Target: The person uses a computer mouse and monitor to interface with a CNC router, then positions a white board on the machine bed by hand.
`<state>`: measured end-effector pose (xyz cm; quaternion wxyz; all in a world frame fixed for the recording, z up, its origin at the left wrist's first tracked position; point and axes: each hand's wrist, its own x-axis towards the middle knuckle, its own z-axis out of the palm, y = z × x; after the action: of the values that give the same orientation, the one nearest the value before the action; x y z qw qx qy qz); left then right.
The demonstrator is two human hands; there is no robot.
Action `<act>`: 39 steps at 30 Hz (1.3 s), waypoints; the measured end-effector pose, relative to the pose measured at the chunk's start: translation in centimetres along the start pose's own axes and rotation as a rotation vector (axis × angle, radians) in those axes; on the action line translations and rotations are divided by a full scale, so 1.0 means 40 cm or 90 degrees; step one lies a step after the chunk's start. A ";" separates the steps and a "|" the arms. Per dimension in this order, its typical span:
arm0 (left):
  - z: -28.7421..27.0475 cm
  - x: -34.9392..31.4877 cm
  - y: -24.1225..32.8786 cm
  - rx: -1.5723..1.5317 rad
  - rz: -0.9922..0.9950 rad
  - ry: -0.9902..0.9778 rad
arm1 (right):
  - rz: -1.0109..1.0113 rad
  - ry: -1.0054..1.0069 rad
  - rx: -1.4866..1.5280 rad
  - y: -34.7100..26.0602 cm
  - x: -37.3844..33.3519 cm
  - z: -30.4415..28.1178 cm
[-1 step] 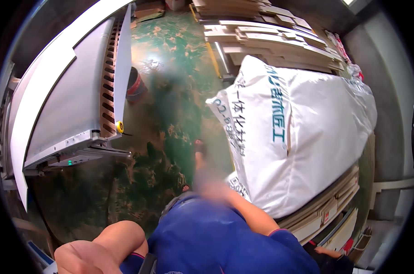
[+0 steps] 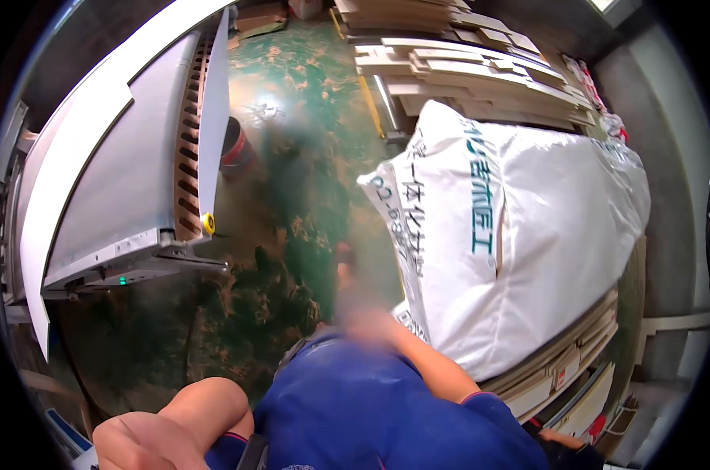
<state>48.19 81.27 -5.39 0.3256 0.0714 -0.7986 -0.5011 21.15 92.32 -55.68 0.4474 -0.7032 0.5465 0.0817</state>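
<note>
One big bag, one machine, two wood piles

There is one big white bag [image 2: 519, 235] with green and blue writing on it. There is one grey and white machine [image 2: 120, 196], with one little yellow knob [image 2: 208, 223] and one tiny green light [image 2: 122, 280]. One dark bucket with a red band [image 2: 234, 146] stands on the green floor [image 2: 308, 102]. Two piles of wood boards show: one behind the bag [image 2: 464, 70] and one under it [image 2: 562, 364]. Two bare arms come in at the bottom, a left arm [image 2: 175, 427] and a right arm [image 2: 433, 364].
</note>
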 end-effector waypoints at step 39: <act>-1.136 0.621 -0.670 0.073 -0.027 -0.015 | 0.040 0.210 0.199 0.067 0.914 -1.222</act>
<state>50.06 22.99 -3.96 0.3010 0.1012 -0.8282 -0.4618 14.83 31.75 -50.56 0.4527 -0.6118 0.6399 -0.1061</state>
